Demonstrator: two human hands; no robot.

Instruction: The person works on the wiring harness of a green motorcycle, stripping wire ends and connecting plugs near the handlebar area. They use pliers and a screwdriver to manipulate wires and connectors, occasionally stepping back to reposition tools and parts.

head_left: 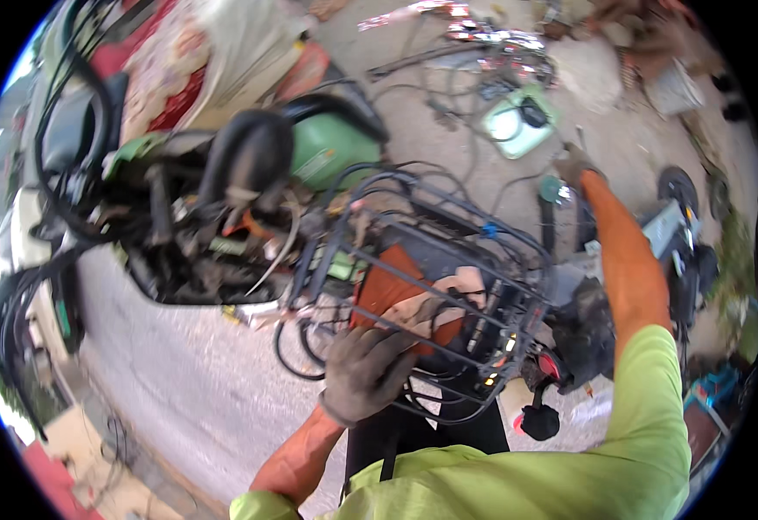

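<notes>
My gloved left hand (364,368) grips the near side of a dark metal rack (400,286) fitted with cables. Inside the rack lie an orange-brown piece (387,269) and a crumpled beige cloth or glove (457,286). My gloved right hand (576,169) reaches out at upper right, beside a thin metal tool and a round teal-topped object (552,189); its fingers are too blurred to show whether they hold the tool. Left of the rack is a partly stripped vehicle (162,208) with exposed hoses and a green panel (335,143).
A pale green tray (504,143) with a black item sits on the ground beyond, near loose cables and scattered parts (509,56). A wheeled vehicle (678,191) and dark bag (578,334) are at right. A pale sack (587,74) lies at upper right.
</notes>
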